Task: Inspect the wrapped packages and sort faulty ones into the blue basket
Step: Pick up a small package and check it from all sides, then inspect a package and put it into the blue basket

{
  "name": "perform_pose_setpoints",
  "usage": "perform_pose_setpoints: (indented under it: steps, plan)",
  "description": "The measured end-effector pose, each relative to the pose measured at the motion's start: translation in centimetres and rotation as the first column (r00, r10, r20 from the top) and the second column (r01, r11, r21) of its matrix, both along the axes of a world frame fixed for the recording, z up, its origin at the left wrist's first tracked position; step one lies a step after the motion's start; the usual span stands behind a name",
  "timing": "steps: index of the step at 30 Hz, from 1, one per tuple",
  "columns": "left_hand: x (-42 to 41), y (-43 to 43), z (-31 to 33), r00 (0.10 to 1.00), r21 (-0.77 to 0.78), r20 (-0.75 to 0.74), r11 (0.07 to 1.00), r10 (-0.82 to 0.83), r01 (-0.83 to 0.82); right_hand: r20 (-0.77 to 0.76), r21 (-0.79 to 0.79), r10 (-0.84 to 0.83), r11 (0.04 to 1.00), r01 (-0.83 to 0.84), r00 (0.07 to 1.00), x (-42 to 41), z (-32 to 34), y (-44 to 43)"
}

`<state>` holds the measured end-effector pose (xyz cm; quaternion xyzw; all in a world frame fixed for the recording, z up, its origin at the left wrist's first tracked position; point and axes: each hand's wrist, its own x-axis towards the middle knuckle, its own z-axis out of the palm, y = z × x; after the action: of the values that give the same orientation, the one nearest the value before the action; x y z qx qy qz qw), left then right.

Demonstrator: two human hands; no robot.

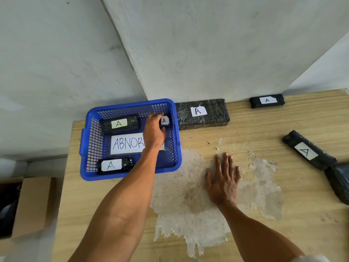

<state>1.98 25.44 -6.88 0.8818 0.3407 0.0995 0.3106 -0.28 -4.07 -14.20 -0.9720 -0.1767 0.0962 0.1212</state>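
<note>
We see a worn wooden table (264, 214) across the lower right of the frame, with the blue basket (130, 175) at its upper left corner. Right of the basket, against the wall, the broad package (203, 114) lies with its long axis left to right, labelled "A". At the right edge, the slanted package (307, 150) runs from upper left to lower right. In the basket, the upper package (120, 124) and lower package (114, 165) lie left to right, each marked "A" — between them a paper sheet (126, 143) reads "ABNOR", the rest behind the arm. The right hand (223, 182) lies flat on the table, fingers straight. The left hand (154, 132), in the basket's upper right corner, grips the small package (164, 121) — "A" upright, long axis hidden.
</note>
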Motion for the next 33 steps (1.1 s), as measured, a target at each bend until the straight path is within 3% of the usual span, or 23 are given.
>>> perform_pose_setpoints:
  steps: [3,5,9,11,15,21,27,33]
  plan:
    - [0.2,-2.0,2.6,0.981,-0.025,0.131,0.990,0.143,-0.141,-0.026,0.012,0.002,1.000,-0.002,1.000,0.1,0.3,0.0]
    - [0.4,-4.4,4.5,0.947,0.018,0.281,0.986,0.152,-0.164,-0.056,0.016,0.017,1.000,-0.016,0.998,0.1,0.6,-0.2]
    - [0.4,-12.0,5.5,0.894,0.223,0.437,0.975,-0.098,-0.002,-0.077,0.057,0.133,0.990,-0.128,0.988,0.6,1.0,-2.3]
    - [-0.3,-16.5,4.1,0.886,0.263,0.388,0.952,-0.254,0.158,-0.067,0.045,0.140,0.990,-0.137,0.988,1.1,1.1,-5.1]
    - [-2.8,-23.5,-1.9,0.891,0.261,0.144,0.885,-0.431,0.386,-0.050,-0.003,0.046,0.999,-0.046,0.998,1.7,1.0,-12.8]
    - [-5.0,-29.7,-8.3,0.906,0.220,-0.229,0.888,-0.356,0.404,-0.014,-0.066,-0.064,0.996,0.063,0.998,2.7,0.9,-20.6]
    - [-1.4,-32.5,-7.9,0.891,0.248,-0.307,0.875,-0.336,0.415,-0.035,-0.015,-0.113,0.994,0.113,0.993,3.8,1.5,-24.1]
    - [7.4,-34.9,-6.7,0.784,0.195,-0.291,0.769,-0.548,0.609,0.021,0.075,-0.175,0.982,0.173,0.984,4.0,1.1,-24.2]
